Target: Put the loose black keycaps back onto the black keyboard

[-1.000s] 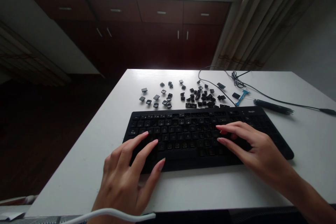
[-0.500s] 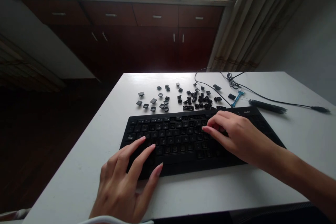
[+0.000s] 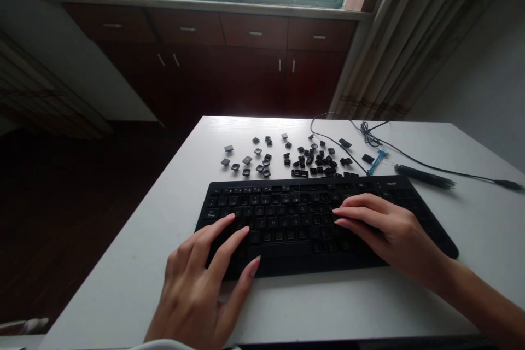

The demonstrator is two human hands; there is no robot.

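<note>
A black keyboard point(image 3: 283, 249) lies on the white table, with many of its keycaps off on the right part and along the top row. My left hand point(image 3: 200, 279) rests over its left end, fingers spread and holding nothing; two fingertips touch the keys and the thumb lies by the front edge. Above the right part of the keys is my right hand point(image 3: 381, 227), its fingers together and the thumb close beneath them. Anything between those fingertips is too small or hidden to make out. Loose black keycaps point(image 3: 246, 160) lie behind the keyboard, several of them upturned.
Behind the keyboard on the white table point(image 3: 123, 246) lie a heap of small black keys point(image 3: 326, 161), a blue tool point(image 3: 377, 161), a black brush point(image 3: 424, 176) and a coiled cable point(image 3: 369, 134). Wooden cabinets point(image 3: 254, 76) stand beyond the table under a window.
My right hand has shifted right and toward me across the keys, its fingers straighter than before. The left hand keeps its place on the keyboard. The view has shifted slightly.
</note>
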